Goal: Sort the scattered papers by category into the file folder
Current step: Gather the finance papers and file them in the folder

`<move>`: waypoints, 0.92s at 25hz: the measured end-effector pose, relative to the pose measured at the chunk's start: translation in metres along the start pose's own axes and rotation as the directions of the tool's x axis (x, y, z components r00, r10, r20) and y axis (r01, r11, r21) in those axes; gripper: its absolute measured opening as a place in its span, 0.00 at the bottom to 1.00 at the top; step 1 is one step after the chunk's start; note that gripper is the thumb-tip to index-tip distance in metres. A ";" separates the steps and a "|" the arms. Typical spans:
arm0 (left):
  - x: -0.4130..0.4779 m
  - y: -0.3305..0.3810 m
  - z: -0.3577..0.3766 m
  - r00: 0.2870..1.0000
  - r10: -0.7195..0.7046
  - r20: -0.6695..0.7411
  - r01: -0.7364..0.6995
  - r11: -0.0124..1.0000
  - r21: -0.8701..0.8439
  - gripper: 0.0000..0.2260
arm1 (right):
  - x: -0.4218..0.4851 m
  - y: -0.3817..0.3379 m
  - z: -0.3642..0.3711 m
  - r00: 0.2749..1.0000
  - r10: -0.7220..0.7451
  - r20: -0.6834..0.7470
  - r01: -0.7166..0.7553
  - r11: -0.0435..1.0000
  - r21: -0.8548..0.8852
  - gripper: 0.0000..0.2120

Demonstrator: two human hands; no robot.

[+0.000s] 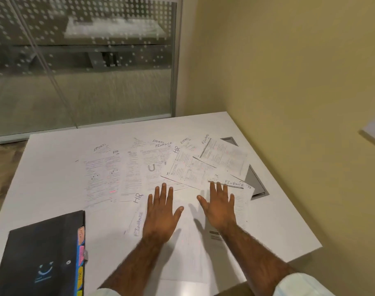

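1. We see a white table [54,167] filling the lower view, set against a yellow wall [289,71] and a frosted glass panel [82,60].
2. Across the middle of the table lie the scattered papers [152,167], overlapping loosely; handwritten headings read SPORTS, HR and FINANCE, so the categories are plainly marked. At the right edge of the spread some sheets partly cover a grey cable hatch [254,180].
3. The black file folder [39,255] sits shut at the near left corner, well apart from most sheets, with coloured tabs [80,253] showing along its right edge.
4. We judge the sheets light, thin and floppy, and likely to slide on the smooth top; a single sheet is best lifted by a free corner or edge, or slid off the pile first, since those lying flat give no purchase.
5. Our left hand [161,210] is palm-down with fingers spread, over a near sheet beside one headed HR; it holds nothing.
6. Our right hand [219,206] is likewise flat and splayed, its fingertips just short of a FINANCE heading, pinching nothing. Whether either palm presses the paper we cannot tell.
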State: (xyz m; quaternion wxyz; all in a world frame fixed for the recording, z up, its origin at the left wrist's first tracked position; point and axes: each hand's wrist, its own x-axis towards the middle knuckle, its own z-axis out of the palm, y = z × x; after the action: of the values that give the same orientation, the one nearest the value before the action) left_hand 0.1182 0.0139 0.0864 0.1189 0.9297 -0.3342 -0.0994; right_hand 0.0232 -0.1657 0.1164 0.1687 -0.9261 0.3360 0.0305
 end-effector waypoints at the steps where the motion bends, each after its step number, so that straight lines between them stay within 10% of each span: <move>1: 0.008 0.016 0.007 1.000 0.026 0.016 -0.026 1.000 -0.008 0.39 | 0.008 0.018 -0.001 1.000 0.014 0.007 -0.014 1.000 0.015 0.40; 12: 0.094 0.134 0.105 0.919 0.078 0.387 -0.122 0.988 0.090 0.49 | 0.095 0.191 0.025 0.996 0.057 0.072 -0.061 0.996 0.060 0.41; 23: 0.113 0.147 0.131 0.858 -0.045 0.511 -0.050 0.984 0.171 0.61 | 0.137 0.218 0.046 0.984 -0.039 0.174 0.050 0.997 -0.055 0.52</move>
State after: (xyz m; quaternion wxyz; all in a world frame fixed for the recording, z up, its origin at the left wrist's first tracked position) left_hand 0.0816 -0.1893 -0.0086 -0.0579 0.8760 -0.3625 -0.3127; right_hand -0.0060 -0.3901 -0.0140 0.1704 -0.9318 0.2983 0.1171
